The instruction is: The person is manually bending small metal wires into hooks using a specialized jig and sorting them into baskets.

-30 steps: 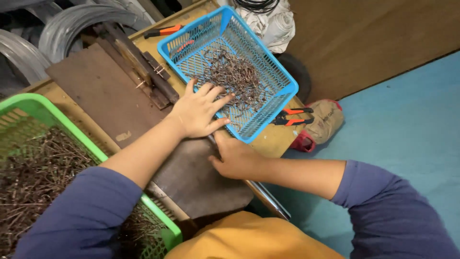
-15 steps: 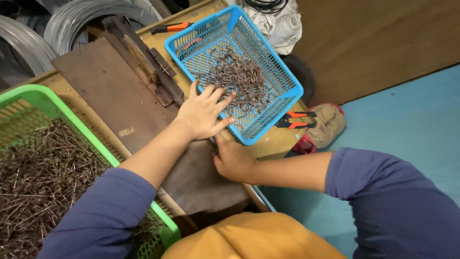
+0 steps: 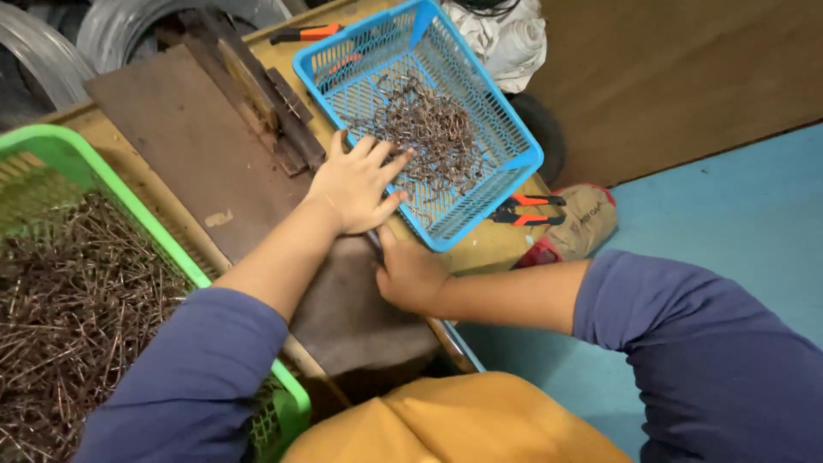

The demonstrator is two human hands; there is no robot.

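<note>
I see the left hand (image 3: 356, 184) spread flat, fingers splayed, its fingertips over the near rim of the blue basket (image 3: 514, 141) and touching the edge of the heap of bent wire pieces (image 3: 433, 129) inside — a flat palm there looks like a way to steady the basket, though I can't tell whether anything is pinched beneath it. From that hand the heap lies at about two o'clock, well inside the mesh.

The right hand (image 3: 407, 274) sits at five o'clock from the left, curled down on the edge of the dark worn board (image 3: 189, 146); its thumb points up toward the basket corner. It seems closed round something thin at the board's edge, but what it grips is hidden under the knuckles, so I cannot say.

The basket rests tilted across the far corner of the wooden bench (image 3: 480, 249), near enough for both hands to reach. At nine o'clock the green basket (image 3: 81, 167) holds a thick mass of straight wire lengths (image 3: 77, 300) — set close by the left arm. Orange-handled pliers (image 3: 527, 208) lie just beside the blue basket at four o'clock, and a second orange-handled tool (image 3: 304, 33) lies at its eleven o'clock corner.
</note>
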